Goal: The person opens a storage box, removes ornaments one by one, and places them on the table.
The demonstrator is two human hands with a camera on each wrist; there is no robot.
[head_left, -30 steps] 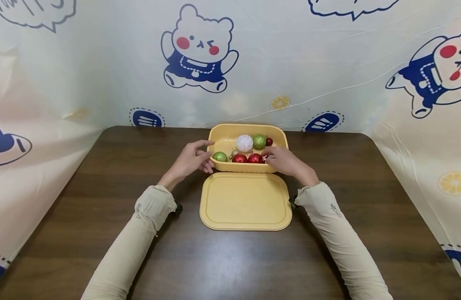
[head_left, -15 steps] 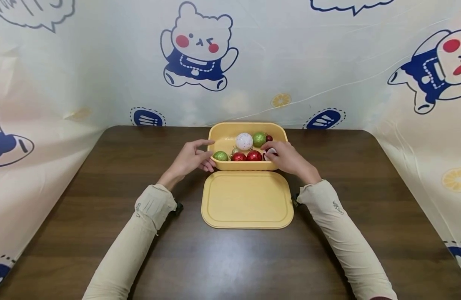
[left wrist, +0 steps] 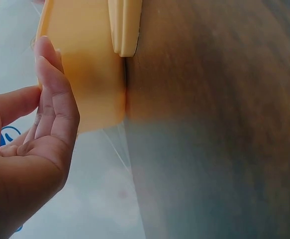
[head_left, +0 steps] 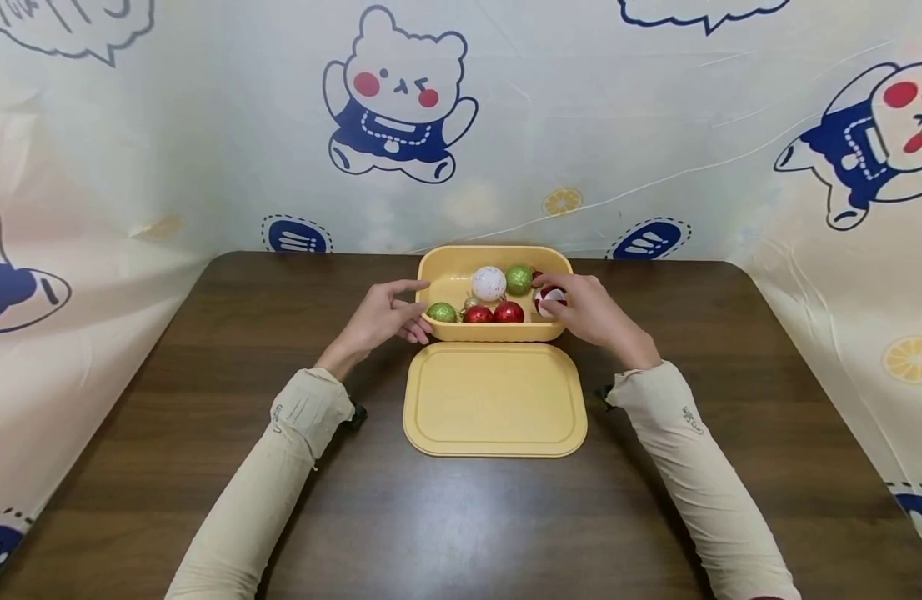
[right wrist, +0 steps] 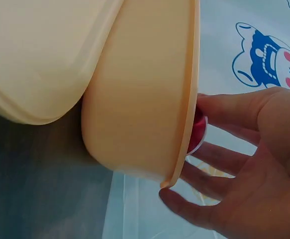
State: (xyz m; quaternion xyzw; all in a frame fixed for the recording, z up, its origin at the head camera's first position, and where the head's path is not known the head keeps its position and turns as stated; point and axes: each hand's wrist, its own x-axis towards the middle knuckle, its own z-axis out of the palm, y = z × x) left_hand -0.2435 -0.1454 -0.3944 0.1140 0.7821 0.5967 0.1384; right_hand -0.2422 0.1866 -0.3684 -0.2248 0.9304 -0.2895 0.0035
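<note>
In the head view, my right hand point(head_left: 592, 310) reaches over the right end of the yellow box point(head_left: 491, 332) and pinches a red and white Christmas ball point(head_left: 548, 301) between thumb and fingers. The right wrist view shows part of this red ball point(right wrist: 198, 130) just past the rim, with the little finger near the box's corner. My left hand point(head_left: 382, 318) is at the box's left end, its loosely bent fingers touching the wall and rim. Inside lie two shiny red balls point(head_left: 509, 312), a speckled white ball point(head_left: 488, 283) and two glittery green balls point(head_left: 518, 279).
A flat yellow lid point(head_left: 494, 400) lies on the dark wooden table point(head_left: 446, 525) right in front of the box. Behind the box hangs a pale cloth point(head_left: 506, 142) with printed cartoon bears. A small dark red ball point(head_left: 537, 274) is partly hidden by my right hand.
My right hand has shifted right inside the box, bringing the red and white ball away from the shiny red balls. The left hand stays at the left end.
</note>
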